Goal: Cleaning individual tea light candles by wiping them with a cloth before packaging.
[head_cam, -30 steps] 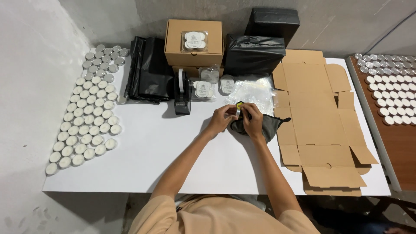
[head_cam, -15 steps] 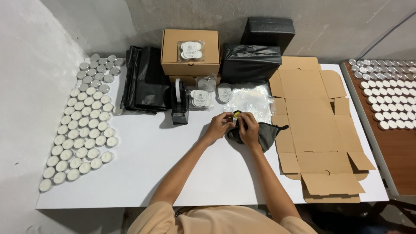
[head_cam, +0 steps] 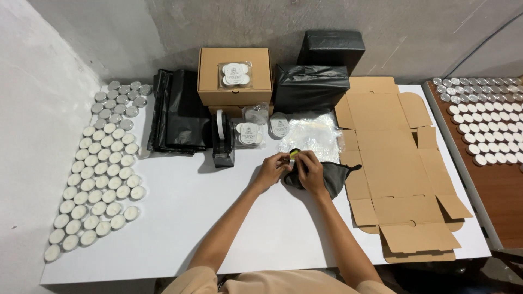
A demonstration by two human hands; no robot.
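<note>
Both hands met near centre of desk, slightly toward back edge. Left hand & right hand were curled round a small round item w/ dark rim and yellowish top, pinched between fingertips of both; fingers mostly closed, only a narrow gap at the tips. What the item was exactly: couldn't tell, too small. Dark grey pouch lay under/just beside right hand, drawstring end pointing to the right edge.

Just behind hands: clear plastic sheet, two round white-labelled packs, black tape dispenser w/ white roll. Further back, against wall: closed cardboard box w/ a pack on top, black bags, flat black bag pile to its left.

Left edge: rows of white tealight candles, silver-cupped ones toward back-left corner. Right part of desk: flattened cardboard box blank, reaching near front-right corner. Separate brown table at right, more tealights on it.
</note>
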